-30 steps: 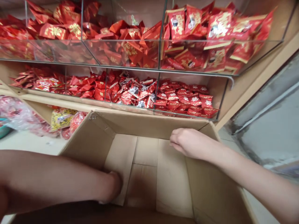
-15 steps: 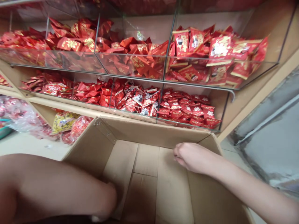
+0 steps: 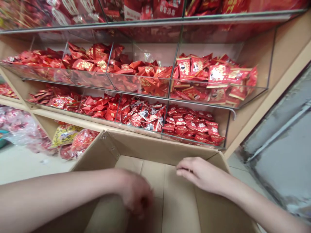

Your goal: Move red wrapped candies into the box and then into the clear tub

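Note:
Below me stands an open cardboard box (image 3: pixel 143 145), its brown floor panels visible between my arms. My left hand (image 3: pixel 137 194) hangs over the left part of the box, bent downward and smeared by motion. Its fingers are too blurred to show whether anything is in them. Inside the right wall, my right hand (image 3: pixel 190 170) hovers with loosely bent fingers. A small gap shows between its thumb and fingers, and nothing is seen in it.
Beyond the box, a wooden shelf unit (image 3: pixel 257 119) holds red candy packets (image 3: pixel 189 124) in clear-walled compartments. Bagged goods (image 3: pixel 65 134) lie on the floor at left. A grey wall (image 3: pixel 286 152) stands at right.
My left hand has swung up and right, from the box's near left to its middle. My right hand's thumb has parted from the fingers. The view has tilted up, showing a higher shelf.

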Available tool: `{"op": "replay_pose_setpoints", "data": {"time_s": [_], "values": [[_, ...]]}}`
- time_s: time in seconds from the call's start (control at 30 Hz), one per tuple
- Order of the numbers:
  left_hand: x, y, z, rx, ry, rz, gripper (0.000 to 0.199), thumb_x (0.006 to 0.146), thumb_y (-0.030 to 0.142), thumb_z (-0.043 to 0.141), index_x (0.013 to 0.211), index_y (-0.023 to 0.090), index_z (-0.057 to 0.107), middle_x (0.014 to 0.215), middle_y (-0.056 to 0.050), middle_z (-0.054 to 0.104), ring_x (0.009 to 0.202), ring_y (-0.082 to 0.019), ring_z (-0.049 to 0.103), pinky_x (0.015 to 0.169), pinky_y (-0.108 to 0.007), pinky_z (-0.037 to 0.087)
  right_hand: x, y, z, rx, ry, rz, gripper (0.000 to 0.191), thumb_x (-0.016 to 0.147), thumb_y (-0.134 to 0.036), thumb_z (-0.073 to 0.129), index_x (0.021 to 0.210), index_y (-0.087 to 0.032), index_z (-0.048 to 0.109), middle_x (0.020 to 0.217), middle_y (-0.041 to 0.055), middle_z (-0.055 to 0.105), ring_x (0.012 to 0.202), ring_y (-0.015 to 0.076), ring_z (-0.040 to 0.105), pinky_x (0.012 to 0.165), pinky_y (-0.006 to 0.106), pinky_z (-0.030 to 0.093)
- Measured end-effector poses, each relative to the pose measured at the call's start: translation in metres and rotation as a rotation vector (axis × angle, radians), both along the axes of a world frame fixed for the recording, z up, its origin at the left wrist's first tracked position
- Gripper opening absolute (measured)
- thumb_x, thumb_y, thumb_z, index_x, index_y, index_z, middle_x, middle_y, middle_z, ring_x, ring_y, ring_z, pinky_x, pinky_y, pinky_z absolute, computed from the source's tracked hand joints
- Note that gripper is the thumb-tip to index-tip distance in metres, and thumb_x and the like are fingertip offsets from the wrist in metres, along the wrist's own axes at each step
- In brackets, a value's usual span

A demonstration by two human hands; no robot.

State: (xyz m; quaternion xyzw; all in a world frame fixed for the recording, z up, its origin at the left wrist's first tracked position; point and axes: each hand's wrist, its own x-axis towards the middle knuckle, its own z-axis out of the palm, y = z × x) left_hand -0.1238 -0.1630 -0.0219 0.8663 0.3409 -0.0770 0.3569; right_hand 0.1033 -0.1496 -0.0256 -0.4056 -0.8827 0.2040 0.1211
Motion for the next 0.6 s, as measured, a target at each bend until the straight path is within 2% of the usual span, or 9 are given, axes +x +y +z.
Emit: {"op": "replay_pose_setpoints", "data": {"time_s": [0.07, 0.13, 0.17, 0.23, 0.3, 0.37, 0.43, 0.5, 0.6], "values": [[0.005, 0.007, 0.022, -0.005, -0.121, -0.013, 0.011, 0.072, 0.008, 0.053, 0.077, 0.018, 0.053, 0.07, 0.004, 0.057, 0.058, -0.008, 0.052, 0.051, -0.017, 0.039, -0.002, -0.002, 0.011, -0.197, 0.324, -0.011, 0.039, 0.088, -0.041, 0.032, 0.093, -0.015, 0.06, 0.085, 0.0083, 0.064, 0.073, 0.015, 0.059, 0.067, 0.028, 0.046], [0.01, 0.012, 0.043, 0.058, -0.298, 0.014, 0.005, 0.081, 0.015, 0.044, 0.084, 0.018, 0.046, 0.078, 0.002, 0.055, 0.064, -0.008, 0.051, 0.058, -0.019, 0.041, -0.007, -0.004, 0.023, -0.341, 0.549, -0.021, 0.042, 0.086, -0.047, 0.034, 0.098, -0.014, 0.057, 0.084, 0.0077, 0.063, 0.068, 0.0135, 0.058, 0.062, 0.028, 0.047], [0.012, 0.014, 0.051, 0.113, -0.361, 0.029, 0.003, 0.083, 0.018, 0.042, 0.086, 0.018, 0.044, 0.079, 0.001, 0.053, 0.065, -0.008, 0.05, 0.06, -0.02, 0.041, -0.011, -0.004, 0.029, -0.337, 0.606, -0.042, 0.04, 0.085, -0.047, 0.039, 0.1, -0.015, 0.056, 0.083, 0.0068, 0.063, 0.067, 0.0131, 0.058, 0.061, 0.027, 0.047], [0.014, 0.016, 0.059, 0.208, -0.425, 0.049, 0.007, 0.083, 0.022, 0.044, 0.087, 0.017, 0.042, 0.077, 0.001, 0.048, 0.067, -0.009, 0.045, 0.06, -0.021, 0.04, -0.019, -0.006, 0.039, -0.17, 0.625, -0.161, 0.036, 0.08, -0.044, 0.049, 0.103, -0.016, 0.054, 0.085, 0.0055, 0.062, 0.069, 0.0133, 0.057, 0.062, 0.028, 0.047], [0.014, 0.018, 0.058, 0.223, -0.496, 0.086, 0.011, 0.082, 0.022, 0.046, 0.09, 0.017, 0.041, 0.077, 0.001, 0.045, 0.066, -0.009, 0.042, 0.058, -0.02, 0.039, -0.027, -0.005, 0.045, 0.053, 0.58, -0.291, 0.036, 0.078, -0.042, 0.054, 0.105, -0.018, 0.054, 0.091, 0.0055, 0.061, 0.072, 0.0139, 0.056, 0.064, 0.028, 0.045], [0.013, 0.018, 0.052, 0.142, -0.618, 0.135, 0.02, 0.081, 0.021, 0.049, 0.098, 0.019, 0.038, 0.08, 0.001, 0.046, 0.067, -0.008, 0.044, 0.059, -0.02, 0.04, -0.033, -0.002, 0.046, 0.147, 0.566, -0.314, 0.028, 0.078, -0.039, 0.054, 0.096, -0.018, 0.057, 0.088, 0.0044, 0.06, 0.07, 0.0131, 0.055, 0.062, 0.027, 0.044], [0.011, 0.018, 0.046, 0.021, -0.763, 0.207, 0.036, 0.08, 0.019, 0.052, 0.109, 0.022, 0.032, 0.082, 0.001, 0.051, 0.07, -0.008, 0.049, 0.063, -0.021, 0.042, -0.038, 0.002, 0.044, 0.087, 0.671, -0.265, 0.02, 0.079, -0.037, 0.053, 0.081, -0.017, 0.058, 0.073, 0.0012, 0.059, 0.06, 0.0103, 0.052, 0.054, 0.023, 0.043], [0.008, 0.018, 0.043, -0.085, -0.892, 0.314, 0.049, 0.077, 0.019, 0.057, 0.117, 0.023, 0.028, 0.082, 0.001, 0.057, 0.07, -0.009, 0.054, 0.064, -0.022, 0.044, -0.041, 0.006, 0.039, -0.028, 0.853, -0.228, 0.02, 0.08, -0.037, 0.052, 0.076, -0.017, 0.054, 0.061, -0.0019, 0.054, 0.052, 0.0085, 0.049, 0.047, 0.021, 0.041], [0.004, 0.02, 0.043, -0.169, -0.975, 0.486, 0.039, 0.071, 0.021, 0.064, 0.105, 0.015, 0.047, 0.073, -0.001, 0.062, 0.064, -0.01, 0.059, 0.06, -0.021, 0.046, -0.043, 0.009, 0.033, -0.162, 1.008, -0.213, 0.022, 0.078, -0.038, 0.055, 0.075, -0.017, 0.05, 0.059, -0.0018, 0.055, 0.051, 0.009, 0.052, 0.044, 0.02, 0.043]]}}
